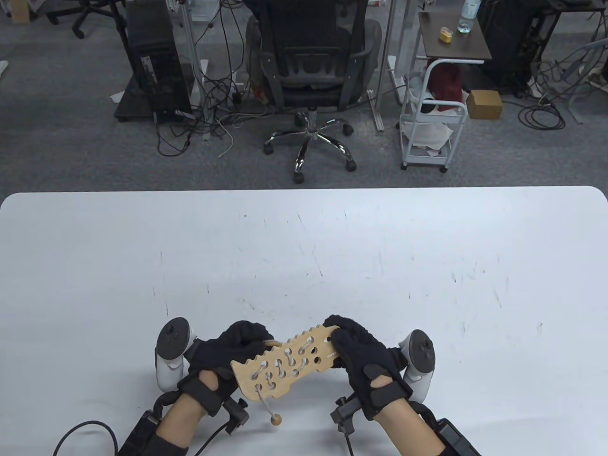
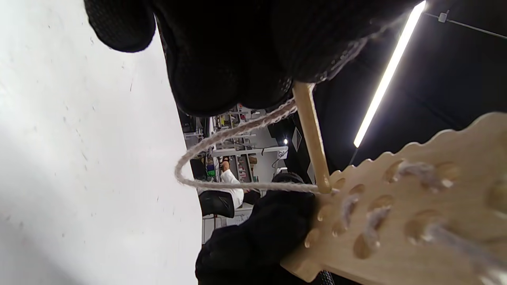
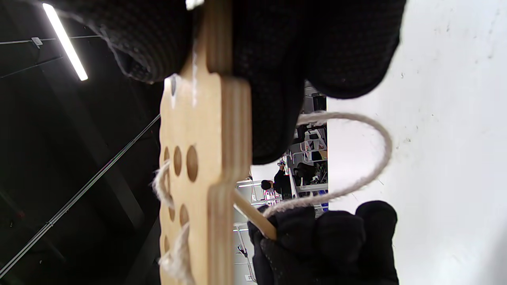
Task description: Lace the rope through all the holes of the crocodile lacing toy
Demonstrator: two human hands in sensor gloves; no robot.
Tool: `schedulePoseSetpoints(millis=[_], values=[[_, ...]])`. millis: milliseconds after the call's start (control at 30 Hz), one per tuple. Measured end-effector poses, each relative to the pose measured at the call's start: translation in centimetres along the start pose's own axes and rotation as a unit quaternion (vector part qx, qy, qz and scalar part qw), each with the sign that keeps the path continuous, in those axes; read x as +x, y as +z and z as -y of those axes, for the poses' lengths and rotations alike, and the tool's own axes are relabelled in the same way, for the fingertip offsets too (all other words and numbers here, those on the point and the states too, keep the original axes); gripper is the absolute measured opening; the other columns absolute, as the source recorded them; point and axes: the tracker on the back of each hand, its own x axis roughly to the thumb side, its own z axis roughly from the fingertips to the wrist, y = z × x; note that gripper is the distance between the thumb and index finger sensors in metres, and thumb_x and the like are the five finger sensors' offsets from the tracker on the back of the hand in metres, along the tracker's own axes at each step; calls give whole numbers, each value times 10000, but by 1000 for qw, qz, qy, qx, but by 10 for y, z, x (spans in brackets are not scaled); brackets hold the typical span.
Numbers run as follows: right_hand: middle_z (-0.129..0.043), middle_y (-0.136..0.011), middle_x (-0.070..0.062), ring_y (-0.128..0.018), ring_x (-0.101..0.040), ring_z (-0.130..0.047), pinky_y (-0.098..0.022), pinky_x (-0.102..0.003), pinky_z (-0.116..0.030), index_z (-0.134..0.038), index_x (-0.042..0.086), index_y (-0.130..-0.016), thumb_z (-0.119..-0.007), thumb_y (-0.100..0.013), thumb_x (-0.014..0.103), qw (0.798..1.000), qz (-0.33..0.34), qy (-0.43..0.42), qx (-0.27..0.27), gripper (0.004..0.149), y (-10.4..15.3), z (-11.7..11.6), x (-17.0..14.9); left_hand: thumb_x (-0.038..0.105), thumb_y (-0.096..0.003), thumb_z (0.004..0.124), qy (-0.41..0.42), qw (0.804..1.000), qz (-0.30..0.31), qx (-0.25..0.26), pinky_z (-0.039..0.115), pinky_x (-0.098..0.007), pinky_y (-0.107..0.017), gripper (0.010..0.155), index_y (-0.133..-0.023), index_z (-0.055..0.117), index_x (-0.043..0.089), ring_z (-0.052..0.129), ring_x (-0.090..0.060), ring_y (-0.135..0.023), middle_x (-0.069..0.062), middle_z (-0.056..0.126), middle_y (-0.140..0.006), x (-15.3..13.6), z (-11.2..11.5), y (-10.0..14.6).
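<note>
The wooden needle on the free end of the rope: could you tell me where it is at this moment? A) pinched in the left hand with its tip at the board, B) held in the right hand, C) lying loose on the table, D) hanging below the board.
A: the left hand pinches the wooden needle, whose tip meets the crocodile board; the right hand holds the board's other end.

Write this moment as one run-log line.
left hand: pinches wooden needle at board | right hand: grips crocodile lacing board | rope: looped behind | several holes unlaced
</note>
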Motion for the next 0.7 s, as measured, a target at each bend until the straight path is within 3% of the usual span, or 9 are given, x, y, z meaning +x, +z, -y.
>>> schedulePoseSetpoints(millis=[400,700], values=[[-998,-691,-36,-471,-200,-1090,-421,-408,-845,-754,127,-878,-803,-461,356,1000,10,-4,14,478,2,-7,0,327,-414,843,38,998,-12,-44,692,-540,-701,425,-829,758,302,995,-205,-696,64,939,-801,-1,17,-1],[-1003,-689,-31,-470,-196,-1093,-419,-405,-849,-760,127,-875,-806,-457,357,1000,16,-9,12,479,2,-8,0,360,-399,916,-9,1000,-19,-5,689,-521,-703,402,-800,881,357,989,-203,-714,59,952,-810,0,15,1]])
